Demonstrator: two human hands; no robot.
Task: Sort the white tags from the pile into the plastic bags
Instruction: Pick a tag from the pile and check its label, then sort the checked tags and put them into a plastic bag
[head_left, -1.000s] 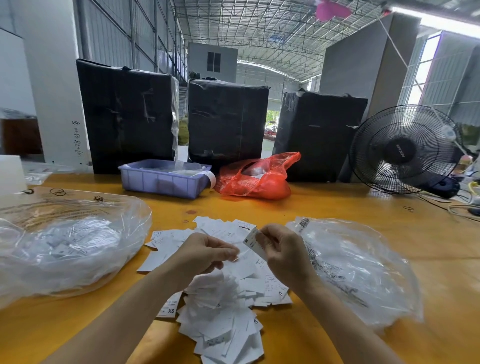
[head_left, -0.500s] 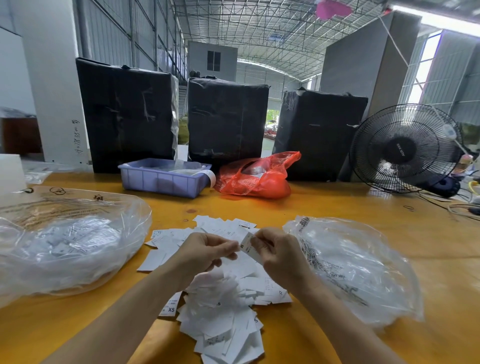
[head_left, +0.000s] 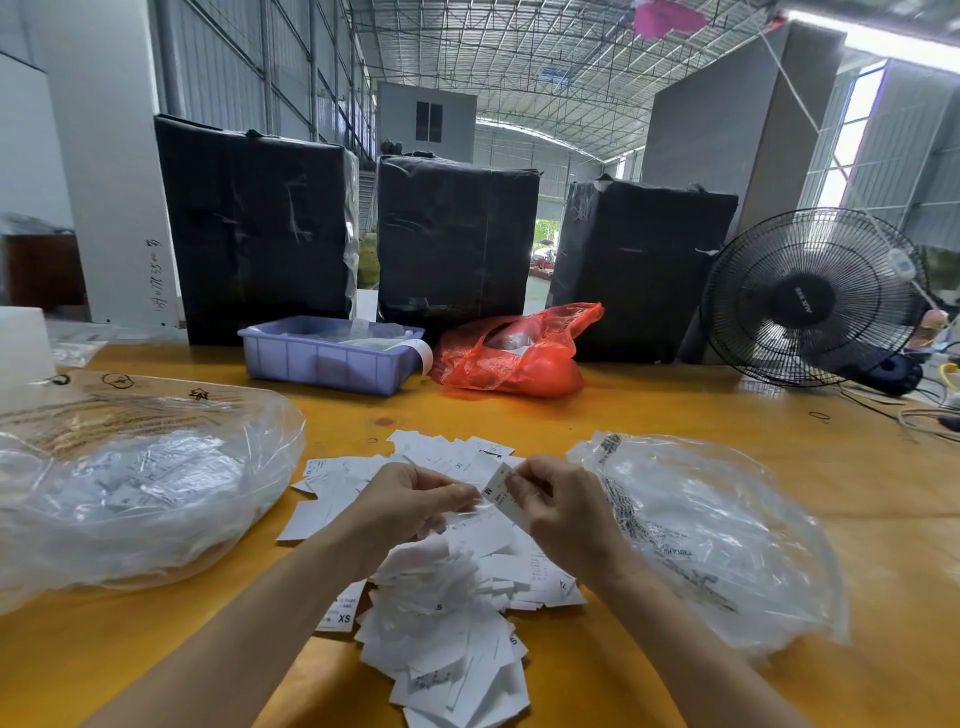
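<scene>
Hands: two are seen, a left hand (head_left: 410, 501) and a right hand (head_left: 558, 512).
Held tag: one white tag (head_left: 500, 488) marked M is pinched between both hands.
Pile of tags: one loose pile (head_left: 447, 597) is laid on the table; its tags overlap too heavily to be counted, several dozen at least.
Clear plastic bags: two are counted, a left bag (head_left: 135, 483) and a right bag (head_left: 717, 540).
Black wrapped bales: three (head_left: 254, 228).
Blue trays: one (head_left: 327, 356).
Red plastic bags: one (head_left: 511, 353).
Fans: one (head_left: 810, 296).
Tables: one (head_left: 675, 415).
</scene>
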